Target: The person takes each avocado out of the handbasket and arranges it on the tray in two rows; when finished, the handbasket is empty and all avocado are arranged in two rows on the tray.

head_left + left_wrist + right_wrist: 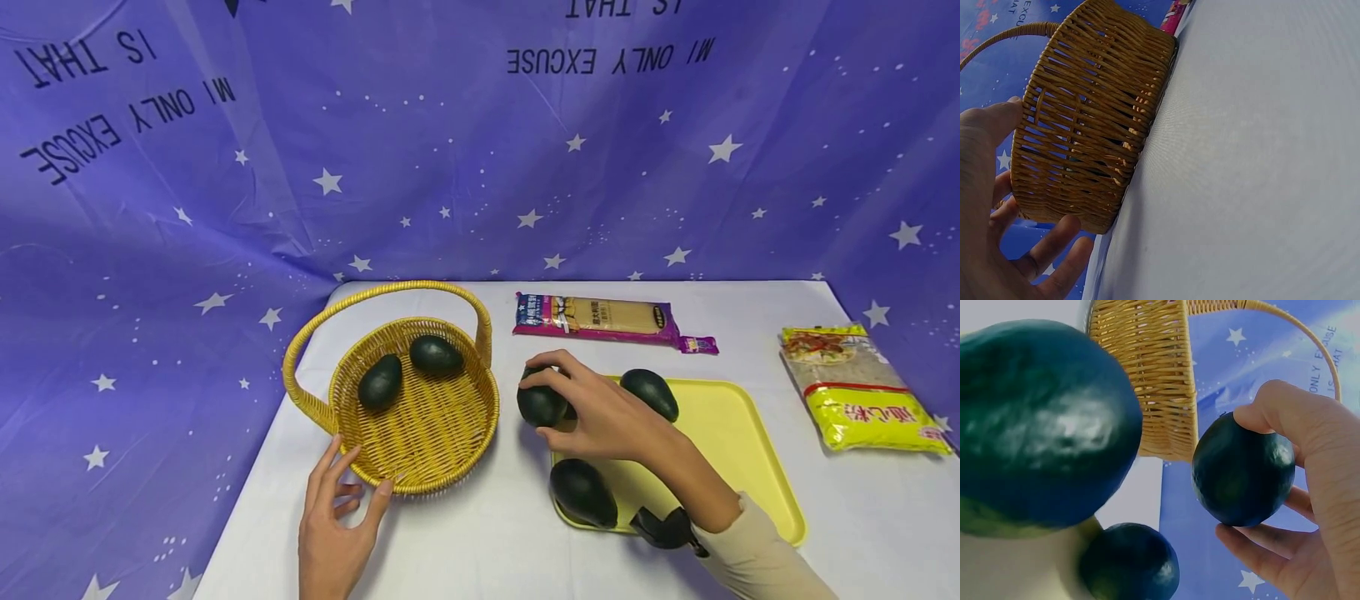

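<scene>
My right hand [600, 412] pinches a dark green avocado [540, 400] between thumb and fingers, raised over the left edge of the yellow tray [723, 425]. Its grip shows clearly in the right wrist view, where the avocado [1241, 472] hangs apart from two others. On the tray lie one avocado [649, 394] at the back and another [583, 493] at the front left; a dark patch under my hand is partly hidden. Two avocados [380, 382] rest inside the wicker basket [427, 454]. My left hand [337, 517], fingers spread, touches the basket's near rim.
A spaghetti packet [600, 318] lies behind the tray. At the far right is a yellow pasta bag [862, 392]. The basket's tall handle [390, 289] arches over its back left side. A purple star-print cloth [450, 167] hangs behind the white table [480, 550].
</scene>
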The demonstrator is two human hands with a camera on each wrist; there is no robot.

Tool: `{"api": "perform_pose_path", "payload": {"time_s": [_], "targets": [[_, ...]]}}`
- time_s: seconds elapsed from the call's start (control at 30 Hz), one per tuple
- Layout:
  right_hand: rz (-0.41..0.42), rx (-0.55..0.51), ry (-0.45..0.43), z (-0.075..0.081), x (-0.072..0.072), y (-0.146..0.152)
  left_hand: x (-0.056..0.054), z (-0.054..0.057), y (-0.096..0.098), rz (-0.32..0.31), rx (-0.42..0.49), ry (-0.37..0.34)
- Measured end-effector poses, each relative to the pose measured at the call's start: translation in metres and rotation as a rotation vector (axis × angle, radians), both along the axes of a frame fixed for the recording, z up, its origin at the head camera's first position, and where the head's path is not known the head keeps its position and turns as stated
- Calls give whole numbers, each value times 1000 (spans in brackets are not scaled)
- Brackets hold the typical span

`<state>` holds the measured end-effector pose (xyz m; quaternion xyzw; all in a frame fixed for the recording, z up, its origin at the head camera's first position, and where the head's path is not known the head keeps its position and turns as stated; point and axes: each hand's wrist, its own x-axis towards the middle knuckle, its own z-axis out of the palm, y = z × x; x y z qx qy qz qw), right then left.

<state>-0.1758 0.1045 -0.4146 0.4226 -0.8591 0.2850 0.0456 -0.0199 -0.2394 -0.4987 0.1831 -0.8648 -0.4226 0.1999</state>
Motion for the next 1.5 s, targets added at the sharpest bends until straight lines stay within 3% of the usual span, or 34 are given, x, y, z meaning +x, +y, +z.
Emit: {"api": "perform_pose_path", "payload": {"time_s": [0.7, 1.1, 1.5], "targets": [[-61, -7, 65, -7, 4, 34, 0, 0, 0, -3, 7, 1], [-72, -5, 105, -3, 6, 48, 0, 0, 0, 4, -3, -10], [-119, -1, 96, -2, 12, 64, 0, -1, -1, 1, -3, -4]]}}
